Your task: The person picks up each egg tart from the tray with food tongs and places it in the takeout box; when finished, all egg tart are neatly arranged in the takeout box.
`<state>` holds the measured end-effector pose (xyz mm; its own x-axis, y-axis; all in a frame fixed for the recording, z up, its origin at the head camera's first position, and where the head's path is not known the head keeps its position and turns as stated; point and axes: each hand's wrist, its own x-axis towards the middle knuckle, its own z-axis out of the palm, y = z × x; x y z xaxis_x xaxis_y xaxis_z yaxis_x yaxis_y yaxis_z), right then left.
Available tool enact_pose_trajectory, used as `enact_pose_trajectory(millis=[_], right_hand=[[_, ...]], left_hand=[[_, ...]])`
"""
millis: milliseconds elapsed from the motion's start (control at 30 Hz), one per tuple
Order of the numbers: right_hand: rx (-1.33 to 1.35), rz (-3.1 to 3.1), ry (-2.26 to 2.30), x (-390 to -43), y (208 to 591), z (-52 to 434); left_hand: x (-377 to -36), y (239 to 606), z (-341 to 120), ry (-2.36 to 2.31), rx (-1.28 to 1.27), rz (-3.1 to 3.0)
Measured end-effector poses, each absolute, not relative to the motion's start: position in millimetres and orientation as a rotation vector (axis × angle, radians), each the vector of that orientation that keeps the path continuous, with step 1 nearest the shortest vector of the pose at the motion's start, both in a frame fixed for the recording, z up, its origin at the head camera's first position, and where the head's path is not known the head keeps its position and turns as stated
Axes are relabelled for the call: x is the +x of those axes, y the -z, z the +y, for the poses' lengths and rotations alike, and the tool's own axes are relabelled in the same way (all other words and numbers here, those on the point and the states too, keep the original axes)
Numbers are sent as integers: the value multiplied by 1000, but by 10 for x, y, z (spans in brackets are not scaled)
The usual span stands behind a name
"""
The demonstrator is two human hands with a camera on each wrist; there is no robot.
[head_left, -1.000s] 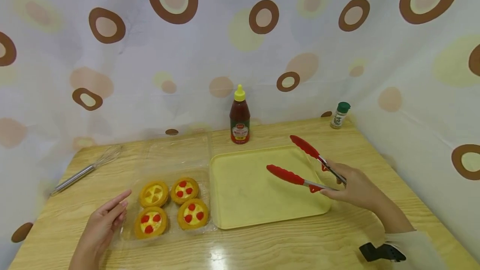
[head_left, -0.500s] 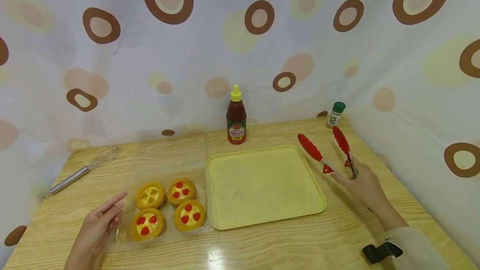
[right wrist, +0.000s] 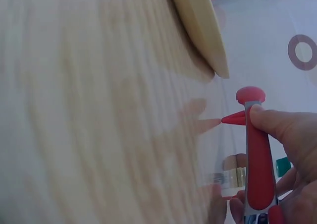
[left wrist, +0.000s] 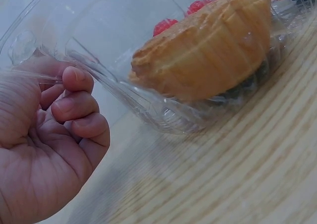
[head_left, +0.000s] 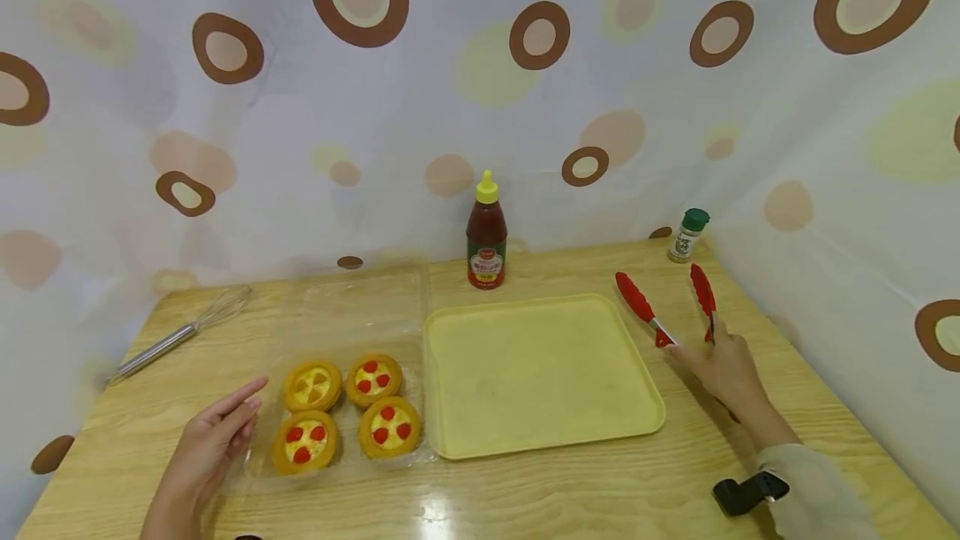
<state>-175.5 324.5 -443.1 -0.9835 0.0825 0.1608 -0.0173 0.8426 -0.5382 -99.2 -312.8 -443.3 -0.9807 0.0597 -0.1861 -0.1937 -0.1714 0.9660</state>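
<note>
My left hand (head_left: 213, 440) lies on the table at the left edge of a clear plastic container (head_left: 352, 315). Its index finger points along the rim and the other fingers (left wrist: 79, 110) curl loosely round nothing. Several fruit tarts (head_left: 390, 426) sit in the container, and one tart (left wrist: 213, 50) shows close in the left wrist view. My right hand (head_left: 722, 365) grips red-tipped metal tongs (head_left: 636, 300) by the handle end, just right of an empty yellow tray (head_left: 540, 373). The tong arms are spread and point away from me. My fingers (right wrist: 282, 127) wrap one red arm of the tongs (right wrist: 258, 169).
A ketchup bottle (head_left: 486, 232) stands behind the tray. A small green-capped shaker (head_left: 687, 234) is at the far right corner. A metal whisk (head_left: 180, 330) lies at the far left. A patterned curtain closes off the back and right sides.
My right hand carried the tongs from above the tray to its right side and swung their tips to point away from me. The left hand stayed by the container.
</note>
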Motion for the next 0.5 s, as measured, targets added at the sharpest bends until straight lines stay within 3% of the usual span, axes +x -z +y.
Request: enact_pose_trajectory(millis=[500], right_hand=[[-218, -2952, -688, -1707, 4395, 3172]], left_hand=[[-1010, 4404, -3097, -2287, -190, 1886]])
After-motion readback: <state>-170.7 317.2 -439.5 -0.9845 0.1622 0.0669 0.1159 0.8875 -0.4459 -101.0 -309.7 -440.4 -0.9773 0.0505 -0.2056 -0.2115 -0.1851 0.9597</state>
